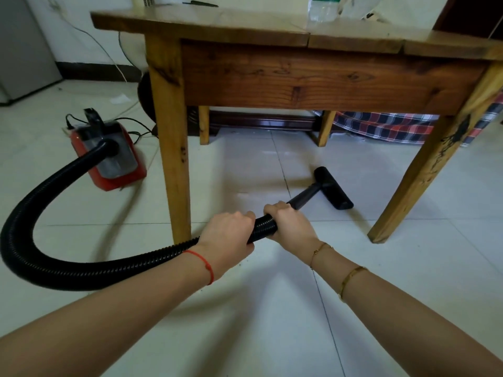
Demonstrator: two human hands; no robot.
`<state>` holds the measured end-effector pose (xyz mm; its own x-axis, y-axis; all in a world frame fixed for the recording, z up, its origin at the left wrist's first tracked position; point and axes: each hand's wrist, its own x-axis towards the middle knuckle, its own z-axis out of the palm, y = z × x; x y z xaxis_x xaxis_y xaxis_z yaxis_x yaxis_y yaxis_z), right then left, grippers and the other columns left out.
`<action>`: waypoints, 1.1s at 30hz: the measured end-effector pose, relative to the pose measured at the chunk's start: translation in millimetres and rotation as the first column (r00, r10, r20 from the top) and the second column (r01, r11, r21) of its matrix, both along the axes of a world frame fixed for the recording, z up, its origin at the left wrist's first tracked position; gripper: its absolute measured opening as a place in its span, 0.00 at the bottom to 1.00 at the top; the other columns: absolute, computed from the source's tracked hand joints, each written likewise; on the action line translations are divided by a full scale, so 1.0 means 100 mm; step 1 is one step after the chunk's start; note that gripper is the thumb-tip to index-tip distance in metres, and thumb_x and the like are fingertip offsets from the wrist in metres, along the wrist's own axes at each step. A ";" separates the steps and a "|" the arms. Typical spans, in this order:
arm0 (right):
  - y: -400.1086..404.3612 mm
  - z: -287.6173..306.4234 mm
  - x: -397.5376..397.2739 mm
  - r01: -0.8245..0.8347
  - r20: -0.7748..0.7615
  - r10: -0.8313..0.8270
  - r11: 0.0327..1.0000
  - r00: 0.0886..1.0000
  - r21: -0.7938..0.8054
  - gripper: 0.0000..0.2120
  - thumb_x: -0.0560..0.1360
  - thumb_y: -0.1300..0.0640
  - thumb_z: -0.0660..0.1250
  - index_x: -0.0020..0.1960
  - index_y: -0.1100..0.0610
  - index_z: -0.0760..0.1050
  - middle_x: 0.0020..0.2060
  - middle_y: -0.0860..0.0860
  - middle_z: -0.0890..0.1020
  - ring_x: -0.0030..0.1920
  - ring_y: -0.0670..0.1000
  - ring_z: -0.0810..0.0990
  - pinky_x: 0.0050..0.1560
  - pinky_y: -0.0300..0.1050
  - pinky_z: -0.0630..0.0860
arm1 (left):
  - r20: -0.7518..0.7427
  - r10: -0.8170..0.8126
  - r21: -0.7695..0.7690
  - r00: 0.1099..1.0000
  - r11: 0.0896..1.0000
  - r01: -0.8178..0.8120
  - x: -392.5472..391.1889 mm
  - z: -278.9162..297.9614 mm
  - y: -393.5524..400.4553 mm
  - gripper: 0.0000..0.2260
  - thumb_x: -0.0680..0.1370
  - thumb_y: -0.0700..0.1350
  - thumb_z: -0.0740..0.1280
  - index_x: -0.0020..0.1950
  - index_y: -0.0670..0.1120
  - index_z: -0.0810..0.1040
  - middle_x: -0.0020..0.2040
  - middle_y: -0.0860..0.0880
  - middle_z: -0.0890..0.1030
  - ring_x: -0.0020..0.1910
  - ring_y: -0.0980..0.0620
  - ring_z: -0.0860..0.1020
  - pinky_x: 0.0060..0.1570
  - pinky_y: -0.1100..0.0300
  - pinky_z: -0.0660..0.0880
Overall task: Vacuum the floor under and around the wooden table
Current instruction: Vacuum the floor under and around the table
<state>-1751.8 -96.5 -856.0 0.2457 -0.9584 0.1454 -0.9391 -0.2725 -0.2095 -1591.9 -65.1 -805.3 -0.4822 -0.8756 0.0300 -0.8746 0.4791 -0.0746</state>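
A wooden table stands over the white tiled floor. A ribbed black hose loops from a red canister vacuum at the left to my hands. My left hand and my right hand both grip the hose near its end, side by side, just in front of the table. Beyond my right hand a short black tube leads to the black floor nozzle, which lies on the tiles under the table between the front legs.
The near left table leg stands close to my left hand and the hose. The near right leg slants at the right. A checked cloth hangs behind the table. A grey cabinet and cords are at the left.
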 end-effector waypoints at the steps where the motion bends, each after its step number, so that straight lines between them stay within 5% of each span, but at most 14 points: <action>1: 0.01 0.01 0.12 -0.019 0.006 0.019 1.000 1.000 0.002 0.11 0.72 0.57 0.70 0.50 0.58 0.72 0.48 0.54 0.76 0.50 0.55 0.74 0.47 0.50 0.77 | -0.004 0.015 0.002 1.000 1.000 -0.015 0.12 0.02 0.04 0.10 0.76 0.46 0.62 0.56 0.46 0.71 0.42 0.49 0.76 0.38 0.48 0.75 0.36 0.57 0.69; 16: 0.06 0.24 1.27 -0.259 0.031 0.259 0.966 0.965 -0.019 0.12 0.70 0.55 0.72 0.50 0.57 0.72 0.47 0.54 0.78 0.49 0.54 0.76 0.46 0.50 0.77 | 0.043 0.151 -0.007 0.988 0.989 -0.151 1.23 0.32 0.37 0.09 0.75 0.49 0.62 0.54 0.48 0.70 0.39 0.51 0.73 0.38 0.48 0.77 0.35 0.59 0.68; 22: -0.24 0.19 0.88 -0.266 0.059 0.264 0.964 0.963 0.022 0.12 0.70 0.56 0.72 0.45 0.56 0.70 0.46 0.54 0.76 0.46 0.54 0.75 0.43 0.46 0.75 | 0.005 0.158 0.021 0.988 0.987 -0.158 0.85 0.26 0.09 0.08 0.76 0.48 0.62 0.53 0.47 0.70 0.38 0.51 0.71 0.35 0.49 0.72 0.34 0.59 0.66; 33: -1.32 -0.03 -0.32 -0.152 0.017 0.151 0.983 0.988 0.101 0.11 0.70 0.60 0.71 0.43 0.54 0.67 0.41 0.52 0.74 0.44 0.53 0.75 0.44 0.43 0.72 | -0.116 0.221 0.041 0.968 0.975 -0.217 -0.46 -0.21 -1.03 0.12 0.77 0.42 0.64 0.60 0.43 0.71 0.52 0.45 0.79 0.48 0.46 0.79 0.39 0.58 0.66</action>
